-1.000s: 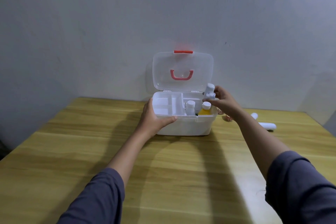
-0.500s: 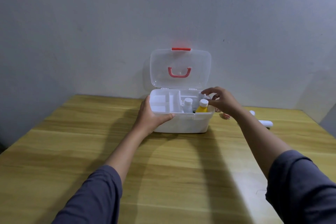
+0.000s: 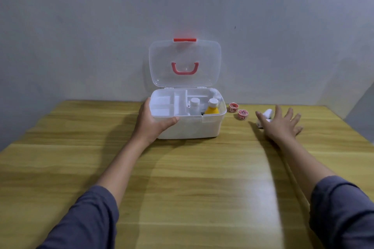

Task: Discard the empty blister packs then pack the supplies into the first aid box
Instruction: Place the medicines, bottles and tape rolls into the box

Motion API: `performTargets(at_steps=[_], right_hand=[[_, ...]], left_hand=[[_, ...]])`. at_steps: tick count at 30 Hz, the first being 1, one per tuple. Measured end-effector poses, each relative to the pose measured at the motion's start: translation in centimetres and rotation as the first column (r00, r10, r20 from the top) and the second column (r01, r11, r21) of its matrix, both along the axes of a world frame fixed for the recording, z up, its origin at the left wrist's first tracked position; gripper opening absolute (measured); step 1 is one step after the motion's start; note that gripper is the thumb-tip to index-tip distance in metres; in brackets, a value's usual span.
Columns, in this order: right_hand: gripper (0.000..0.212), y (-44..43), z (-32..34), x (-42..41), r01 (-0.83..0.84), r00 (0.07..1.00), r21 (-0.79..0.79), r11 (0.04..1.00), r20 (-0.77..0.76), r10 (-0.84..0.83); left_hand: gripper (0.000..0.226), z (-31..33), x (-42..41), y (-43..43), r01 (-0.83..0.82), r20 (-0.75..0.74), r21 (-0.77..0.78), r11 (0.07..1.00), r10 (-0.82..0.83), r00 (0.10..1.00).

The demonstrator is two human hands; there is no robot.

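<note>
The white first aid box [image 3: 190,127] stands on the table with its clear lid [image 3: 184,62] upright. Inside its right half are a white bottle [image 3: 194,104], a yellow bottle with a white cap [image 3: 212,108] and another white item [image 3: 215,93] at the back corner. My left hand [image 3: 152,121] grips the box's front left rim. My right hand [image 3: 280,124] hovers with spread fingers, empty, over white rolls [image 3: 266,116] lying right of the box. Two small pink tape rolls [image 3: 238,111] sit between the box and that hand.
The wooden table [image 3: 182,178] runs up to a grey wall. Its right edge slants down near my right hand. A divided white tray [image 3: 168,105] fills the left half of the box.
My right hand left the white bottle in the box's back right corner and swung right, opening over the white rolls. The left hand stayed on the box.
</note>
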State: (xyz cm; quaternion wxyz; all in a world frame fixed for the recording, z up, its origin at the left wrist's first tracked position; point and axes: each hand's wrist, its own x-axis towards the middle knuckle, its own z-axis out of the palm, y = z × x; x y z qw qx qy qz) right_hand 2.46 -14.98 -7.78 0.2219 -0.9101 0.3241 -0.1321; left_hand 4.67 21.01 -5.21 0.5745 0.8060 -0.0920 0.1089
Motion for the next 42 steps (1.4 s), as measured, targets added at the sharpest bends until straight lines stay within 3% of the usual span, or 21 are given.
performTargets(at_steps=[6,11,19,28,35,42], right_hand=[[0.075,-0.1,-0.3,4.0,0.034,0.999,0.019,0.999,0.036,-0.035],[0.049,-0.2,-0.8,5.1,-0.083,0.996,-0.055,0.995,0.029,0.085],[0.031,2.0,-0.1,2.1,-0.161,0.984,-0.068,0.985,0.06,0.165],[0.018,4.9,-0.2,-2.5,-0.259,0.961,-0.151,0.954,0.058,0.27],[0.029,5.1,0.0,-5.2,-0.36,0.93,-0.144,0.922,0.018,0.366],[0.031,7.0,0.1,-5.5,-0.405,0.911,0.059,0.912,0.109,0.397]], left_hand=[[0.089,0.1,-0.1,-0.1,0.015,0.014,-0.02,1.0,-0.015,1.0],[0.101,-0.4,0.3,-0.1,-0.001,0.024,-0.023,1.0,0.001,1.0],[0.11,-0.5,0.3,0.0,0.004,0.002,-0.026,1.0,-0.004,1.0],[0.095,-0.2,0.4,0.1,0.028,-0.028,-0.016,0.999,-0.028,0.999],[0.104,-0.1,0.8,0.4,0.021,-0.054,0.033,0.999,-0.019,0.998],[0.098,-0.3,1.6,0.7,0.029,-0.052,0.055,0.998,-0.026,0.998]])
